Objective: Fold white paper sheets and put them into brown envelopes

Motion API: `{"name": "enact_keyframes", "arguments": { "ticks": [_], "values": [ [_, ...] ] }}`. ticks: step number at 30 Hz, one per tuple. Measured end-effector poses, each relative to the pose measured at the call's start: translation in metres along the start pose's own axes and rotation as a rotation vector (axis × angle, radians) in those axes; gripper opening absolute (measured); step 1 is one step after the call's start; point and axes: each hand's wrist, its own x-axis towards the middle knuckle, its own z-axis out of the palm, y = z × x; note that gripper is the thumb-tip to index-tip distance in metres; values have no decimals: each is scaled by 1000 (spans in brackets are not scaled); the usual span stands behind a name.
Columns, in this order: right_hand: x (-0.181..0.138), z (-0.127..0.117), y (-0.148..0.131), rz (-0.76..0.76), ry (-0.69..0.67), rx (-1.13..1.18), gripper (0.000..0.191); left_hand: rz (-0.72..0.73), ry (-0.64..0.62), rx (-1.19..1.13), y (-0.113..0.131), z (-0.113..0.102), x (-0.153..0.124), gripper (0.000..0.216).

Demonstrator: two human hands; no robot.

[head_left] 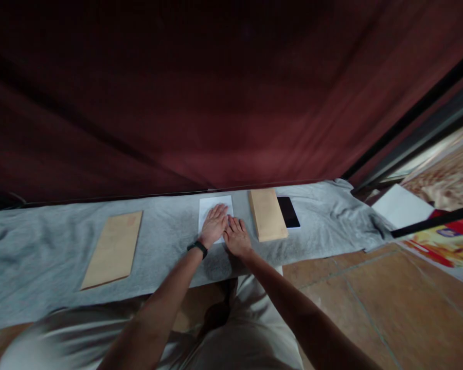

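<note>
A sheet of white paper (203,208) lies on the grey cloth in front of me. My left hand (214,224), with a dark band at the wrist, rests flat on the paper with its fingers stretched out. Close beside it, my right hand (237,236) lies flat at the paper's lower right edge, its fingertips near my left hand. Both hands are open and cover part of the sheet. To the right is a thick stack of brown envelopes (268,213). A single flat layer or thin pile of brown envelopes (114,249) lies to the left.
A dark-screened phone or tablet (289,211) sits against the right side of the envelope stack. The grey cloth (170,221) covers a long narrow surface before a dark red hanging fabric (231,118). A colourful printed box (447,246) stands at the right above the tiled floor (355,298).
</note>
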Motion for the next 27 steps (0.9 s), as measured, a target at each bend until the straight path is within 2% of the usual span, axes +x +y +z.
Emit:
{"name": "enact_keyframes", "arguments": {
  "ticks": [2, 6, 9, 13, 18, 22, 27],
  "values": [
    [0, 2, 0, 12, 0, 4, 49, 24, -51, 13, 6, 5, 8, 55],
    [-3, 5, -1, 35, 29, 23, 50, 18, -49, 71, 3, 9, 22, 56],
    [-7, 4, -1, 45, 41, 39, 51, -10, -17, 91, -6, 7, 25, 56],
    [-6, 2, 2, 80, 41, 80, 50, -132, 62, 154, -16, 6, 14, 59],
    [36, 3, -3, 154, 77, 150, 48, -213, 66, 168, -19, 6, -3, 61],
    [74, 10, -12, 80, 4, 153, 51, -215, 22, 156, -18, 5, -1, 62],
    [82, 19, -4, 88, -45, 105, 51, -224, 26, 180, -18, 7, 1, 60]
  ]
}}
